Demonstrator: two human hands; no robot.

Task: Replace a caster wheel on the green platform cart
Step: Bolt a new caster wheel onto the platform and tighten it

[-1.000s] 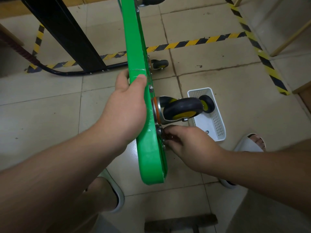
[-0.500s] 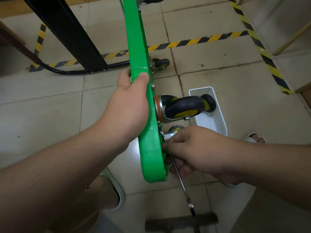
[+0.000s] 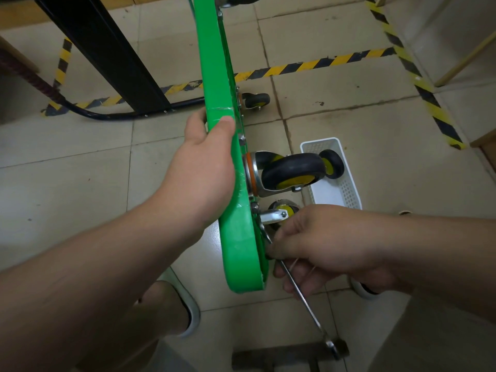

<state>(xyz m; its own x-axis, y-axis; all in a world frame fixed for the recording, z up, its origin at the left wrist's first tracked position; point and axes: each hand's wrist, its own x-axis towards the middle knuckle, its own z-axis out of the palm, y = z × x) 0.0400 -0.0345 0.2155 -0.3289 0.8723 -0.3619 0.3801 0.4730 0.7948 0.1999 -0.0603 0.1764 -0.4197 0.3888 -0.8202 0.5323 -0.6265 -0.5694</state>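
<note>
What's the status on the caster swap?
Left hand grips green cart, tipped on edge. Right hand holds wrench at cart underside beside large caster. Nothing blocking.

Paved in large beige floor tiles [image 3: 349, 116] with dark, stained grout, softly lit. Crossed by yellow-and-black hazard tape [image 3: 316, 63] along the far side, with a second strip [image 3: 422, 88] slanting down the right. Flanked at upper left by a slanting black beam [image 3: 107, 49] beside a dark braided hose [image 3: 29, 76], at upper right by a pale wooden leg [image 3: 467, 60], with a dark bar [image 3: 281, 357] lying at the near edge.
</note>
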